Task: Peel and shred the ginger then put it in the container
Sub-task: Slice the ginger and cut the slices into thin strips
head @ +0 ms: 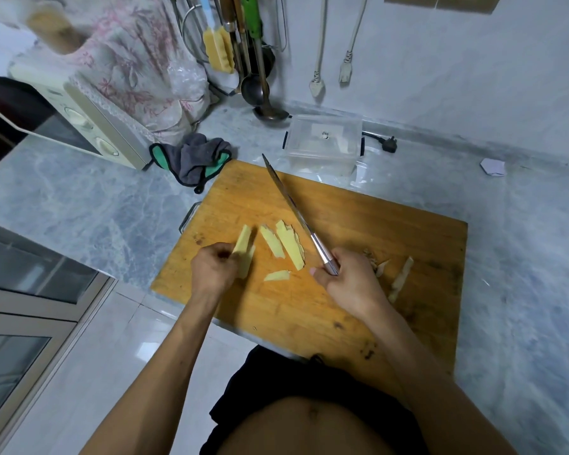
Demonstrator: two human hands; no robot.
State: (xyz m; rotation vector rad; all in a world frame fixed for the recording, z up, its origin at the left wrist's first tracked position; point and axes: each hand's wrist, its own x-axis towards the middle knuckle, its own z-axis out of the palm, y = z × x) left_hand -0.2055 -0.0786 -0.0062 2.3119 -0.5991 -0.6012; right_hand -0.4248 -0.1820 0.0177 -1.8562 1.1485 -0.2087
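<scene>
On the wooden cutting board (358,257), my left hand (212,267) grips a peeled pale-yellow ginger piece (245,249). Several cut ginger slices (284,244) lie fanned out just right of it, with one small slice (276,275) nearer me. My right hand (345,280) is closed on the handle of a long knife (289,205), whose blade points away toward the back left, beside the slices. Brown ginger peelings (399,277) lie on the board to the right of my right hand. A clear plastic container (322,144) stands behind the board.
A grey and green cloth (194,160) lies left of the board's far corner. A cream microwave (79,123) under a floral cover stands at the back left. Ladles and utensils (253,60) hang at the wall. A black plug (388,144) lies beside the container.
</scene>
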